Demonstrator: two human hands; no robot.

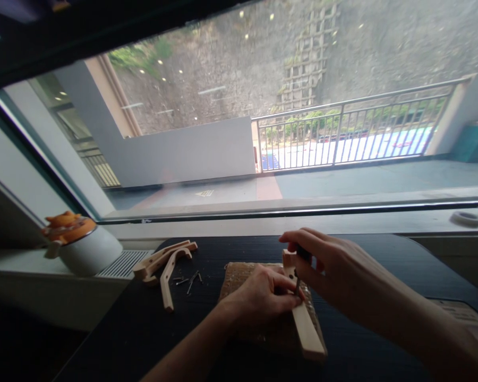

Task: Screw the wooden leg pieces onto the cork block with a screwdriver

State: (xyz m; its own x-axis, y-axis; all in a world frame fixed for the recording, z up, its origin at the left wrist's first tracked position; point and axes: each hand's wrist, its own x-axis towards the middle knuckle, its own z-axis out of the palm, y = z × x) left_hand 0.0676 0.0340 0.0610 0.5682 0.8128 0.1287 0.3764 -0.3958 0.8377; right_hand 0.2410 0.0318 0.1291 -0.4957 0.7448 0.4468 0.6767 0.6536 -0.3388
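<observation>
My left hand (258,297) pinches its fingers against a pale wooden bar (306,323) that lies on a woven brown mat (239,273) on the dark table (143,329). My right hand (326,265) is curled round a dark-handled tool (302,254), a screwdriver by its look, held upright with its thin shaft pointing down onto the bar between my two hands. Most of the handle is hidden in my fingers.
Curved wooden pieces (165,260) and several small dark screws (189,280) lie left of the mat. A white pot with an orange lid (82,241) stands on the sill at left. A tape roll (466,217) sits on the sill far right. A paper sheet (468,318) lies at right.
</observation>
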